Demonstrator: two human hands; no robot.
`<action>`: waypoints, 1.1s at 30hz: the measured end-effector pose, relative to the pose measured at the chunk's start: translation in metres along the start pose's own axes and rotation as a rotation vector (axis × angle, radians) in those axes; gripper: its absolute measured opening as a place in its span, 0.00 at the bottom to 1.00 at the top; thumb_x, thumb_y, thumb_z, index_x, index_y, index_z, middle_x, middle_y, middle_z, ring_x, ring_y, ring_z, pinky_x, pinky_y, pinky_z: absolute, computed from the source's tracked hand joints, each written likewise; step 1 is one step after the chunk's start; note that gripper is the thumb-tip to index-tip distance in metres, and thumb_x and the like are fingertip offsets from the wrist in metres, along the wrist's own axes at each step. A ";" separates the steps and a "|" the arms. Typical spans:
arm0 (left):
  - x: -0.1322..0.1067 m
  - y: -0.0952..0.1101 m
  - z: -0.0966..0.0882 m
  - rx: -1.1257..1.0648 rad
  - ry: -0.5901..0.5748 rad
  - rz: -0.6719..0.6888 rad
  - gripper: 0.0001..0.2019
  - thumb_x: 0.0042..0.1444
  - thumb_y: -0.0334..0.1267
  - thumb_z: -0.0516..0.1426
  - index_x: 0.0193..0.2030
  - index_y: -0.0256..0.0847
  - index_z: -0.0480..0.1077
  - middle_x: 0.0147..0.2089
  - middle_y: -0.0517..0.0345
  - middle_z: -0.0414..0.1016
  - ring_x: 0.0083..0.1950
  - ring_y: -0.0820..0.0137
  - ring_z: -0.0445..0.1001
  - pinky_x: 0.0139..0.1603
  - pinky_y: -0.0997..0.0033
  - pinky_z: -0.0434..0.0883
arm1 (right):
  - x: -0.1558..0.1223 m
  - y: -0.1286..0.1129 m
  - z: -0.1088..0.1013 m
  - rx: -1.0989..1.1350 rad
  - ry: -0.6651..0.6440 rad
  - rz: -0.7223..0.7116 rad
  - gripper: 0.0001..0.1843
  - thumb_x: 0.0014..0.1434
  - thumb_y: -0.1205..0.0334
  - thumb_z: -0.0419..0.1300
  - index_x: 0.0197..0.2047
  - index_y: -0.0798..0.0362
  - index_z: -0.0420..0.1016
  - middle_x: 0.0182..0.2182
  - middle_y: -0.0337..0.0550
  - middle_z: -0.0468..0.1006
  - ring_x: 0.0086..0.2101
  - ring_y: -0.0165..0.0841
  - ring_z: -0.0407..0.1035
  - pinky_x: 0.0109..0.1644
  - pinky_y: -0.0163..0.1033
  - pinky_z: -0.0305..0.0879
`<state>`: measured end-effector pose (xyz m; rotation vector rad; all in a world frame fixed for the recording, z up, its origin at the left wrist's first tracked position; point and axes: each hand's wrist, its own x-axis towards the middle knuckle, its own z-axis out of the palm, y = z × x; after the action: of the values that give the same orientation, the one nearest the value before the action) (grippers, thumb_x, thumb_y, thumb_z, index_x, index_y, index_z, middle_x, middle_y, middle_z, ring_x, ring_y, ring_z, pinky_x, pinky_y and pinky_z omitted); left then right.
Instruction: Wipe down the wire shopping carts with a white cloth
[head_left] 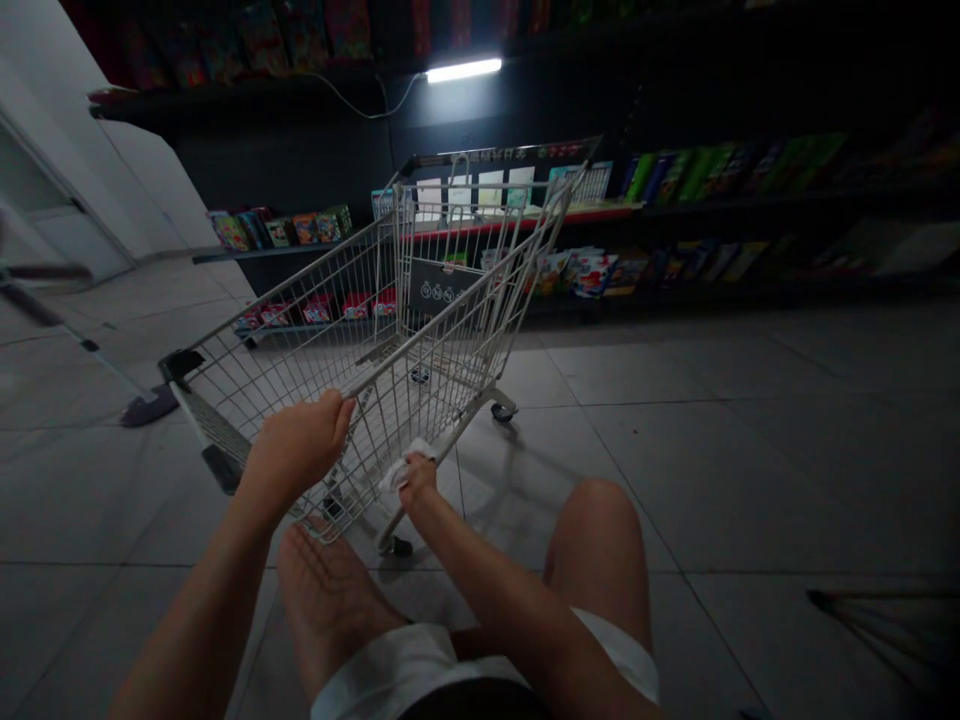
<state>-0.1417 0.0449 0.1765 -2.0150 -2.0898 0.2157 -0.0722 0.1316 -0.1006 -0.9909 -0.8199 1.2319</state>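
Note:
A grey wire shopping cart (435, 350) stands on its wheels directly before my knees, its handle end towards the shelves. My left hand (304, 440) is closed around the top rim of the basket's near side, close to the front corner. Lower down, my right hand (418, 478) grips a white cloth (405, 462) against the cart's lower frame, near the bottom of the wire side. Part of the cloth is hidden behind my fingers. Inside the basket only bare wire and a dark folding seat panel (442, 290) show.
Dark shelves (300, 160) with boxed and bagged goods run behind the cart, lit by a tube light (463, 70). A long-handled mop or broom (150, 404) is at left. Thin dark legs, perhaps of a stand (855, 598), reach in at lower right. The floor (675, 450) is tiled.

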 end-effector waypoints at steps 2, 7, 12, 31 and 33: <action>0.000 0.000 0.000 0.005 0.001 0.002 0.25 0.69 0.50 0.33 0.47 0.41 0.67 0.38 0.46 0.80 0.40 0.56 0.79 0.35 0.64 0.63 | 0.007 -0.014 0.005 0.059 0.070 0.066 0.07 0.54 0.57 0.51 0.28 0.49 0.57 0.17 0.27 0.57 0.16 0.24 0.55 0.20 0.30 0.60; 0.000 -0.003 0.000 -0.004 0.001 0.015 0.25 0.69 0.50 0.33 0.46 0.41 0.67 0.37 0.47 0.80 0.40 0.55 0.79 0.34 0.64 0.62 | 0.027 -0.093 0.009 0.186 0.127 -0.021 0.13 0.49 0.59 0.56 0.40 0.51 0.67 0.30 0.35 0.74 0.30 0.28 0.70 0.35 0.35 0.72; -0.001 -0.006 0.002 0.011 0.007 0.031 0.25 0.69 0.51 0.34 0.46 0.41 0.67 0.36 0.47 0.79 0.39 0.54 0.79 0.33 0.64 0.61 | 0.051 -0.160 0.007 -0.169 -0.075 -0.681 0.12 0.56 0.59 0.58 0.43 0.48 0.77 0.43 0.44 0.77 0.51 0.39 0.69 0.62 0.49 0.64; 0.004 -0.031 0.013 0.065 0.054 0.077 0.27 0.69 0.51 0.34 0.42 0.41 0.70 0.33 0.50 0.79 0.37 0.57 0.79 0.31 0.66 0.58 | 0.038 -0.125 -0.005 -1.180 -0.453 -0.849 0.19 0.54 0.66 0.59 0.49 0.55 0.81 0.53 0.57 0.75 0.59 0.49 0.61 0.63 0.55 0.59; 0.005 -0.035 0.013 0.067 0.045 0.076 0.27 0.69 0.51 0.34 0.42 0.41 0.70 0.33 0.50 0.79 0.37 0.57 0.79 0.31 0.66 0.58 | 0.029 -0.108 -0.014 -1.260 -0.560 -0.796 0.17 0.55 0.65 0.59 0.47 0.56 0.82 0.52 0.59 0.76 0.60 0.50 0.61 0.61 0.54 0.62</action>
<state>-0.1788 0.0490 0.1731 -2.0429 -1.9551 0.2474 -0.0152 0.1531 -0.0063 -1.0503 -2.3046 0.1530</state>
